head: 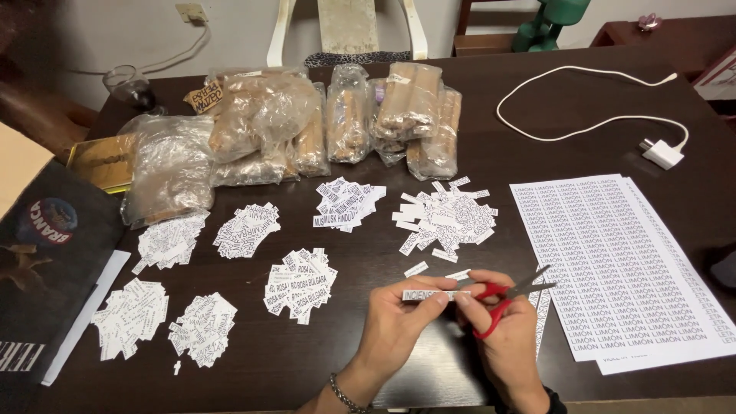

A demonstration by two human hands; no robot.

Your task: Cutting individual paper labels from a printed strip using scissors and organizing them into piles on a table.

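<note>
My left hand (399, 318) pinches a narrow white paper strip (428, 294) printed with black words, low in the middle of the dark table. My right hand (502, 330) grips red-handled scissors (506, 295), whose blades are parted and point right, right beside the strip's end. Small cut slips (416, 268) lie just above my hands. A bracelet circles my left wrist.
Several piles of cut white labels (295, 282) are spread over the dark table (583, 100). Printed sheets (613, 261) lie at right. Clear bags of brown sticks (349, 123) line the back. A white charger cable (613, 123) is at far right, a dark package (46, 253) at left.
</note>
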